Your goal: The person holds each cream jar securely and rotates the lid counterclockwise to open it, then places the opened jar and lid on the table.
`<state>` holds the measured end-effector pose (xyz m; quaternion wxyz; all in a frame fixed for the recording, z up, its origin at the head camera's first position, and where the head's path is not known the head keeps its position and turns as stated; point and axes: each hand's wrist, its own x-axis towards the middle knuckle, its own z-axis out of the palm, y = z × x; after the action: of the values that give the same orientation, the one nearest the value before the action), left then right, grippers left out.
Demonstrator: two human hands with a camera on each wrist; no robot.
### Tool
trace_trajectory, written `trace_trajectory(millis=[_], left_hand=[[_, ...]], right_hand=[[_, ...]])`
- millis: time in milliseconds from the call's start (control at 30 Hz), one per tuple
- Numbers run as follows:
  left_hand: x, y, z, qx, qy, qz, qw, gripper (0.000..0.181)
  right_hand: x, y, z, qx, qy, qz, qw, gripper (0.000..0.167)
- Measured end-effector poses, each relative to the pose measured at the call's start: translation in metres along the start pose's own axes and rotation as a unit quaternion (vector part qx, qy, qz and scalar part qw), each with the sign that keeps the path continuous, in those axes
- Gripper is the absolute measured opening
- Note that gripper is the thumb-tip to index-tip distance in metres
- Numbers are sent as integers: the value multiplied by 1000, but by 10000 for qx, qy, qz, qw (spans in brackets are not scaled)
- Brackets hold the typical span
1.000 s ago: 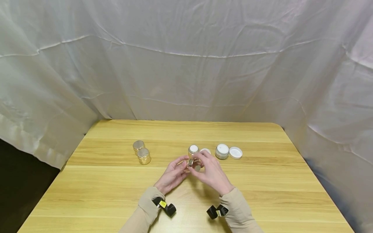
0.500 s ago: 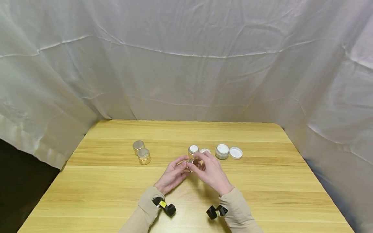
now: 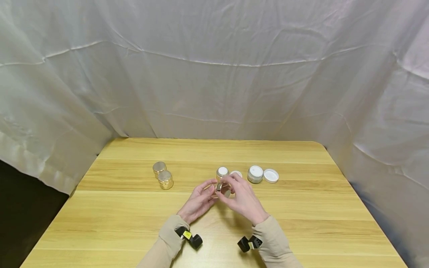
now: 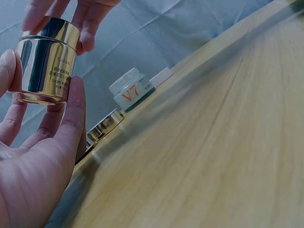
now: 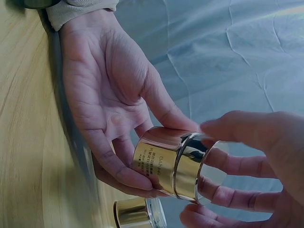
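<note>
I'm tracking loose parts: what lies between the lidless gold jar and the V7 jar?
In the head view, a gold lid sits between them, white side up, partly hidden by the right hand.

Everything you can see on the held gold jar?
The jar is a mirror-bright, metallic-looking gold cylinder, dark print on its body, a matching lid on, with a seam between. It is tilted, off the table, lid toward the right hand, whose fingers hold the lid; the left hand grips the body.
</note>
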<state>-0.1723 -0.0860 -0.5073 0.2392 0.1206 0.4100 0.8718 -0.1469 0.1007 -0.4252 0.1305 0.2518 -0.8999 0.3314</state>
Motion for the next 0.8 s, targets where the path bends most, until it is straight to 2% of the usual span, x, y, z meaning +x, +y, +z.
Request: trace_trajectory(millis=[300, 567, 800], left_hand=[[0, -1, 0, 68, -43, -8, 10000, 18], [0, 0, 0, 39, -36, -39, 10000, 19], [-1, 1, 1, 32, -6, -60, 10000, 18]], right_hand=[[-1, -1, 1, 125, 150, 348, 9992, 40], [0, 2, 1, -27, 142, -51, 9999, 36], [0, 0, -1, 44, -117, 63, 9999, 40]])
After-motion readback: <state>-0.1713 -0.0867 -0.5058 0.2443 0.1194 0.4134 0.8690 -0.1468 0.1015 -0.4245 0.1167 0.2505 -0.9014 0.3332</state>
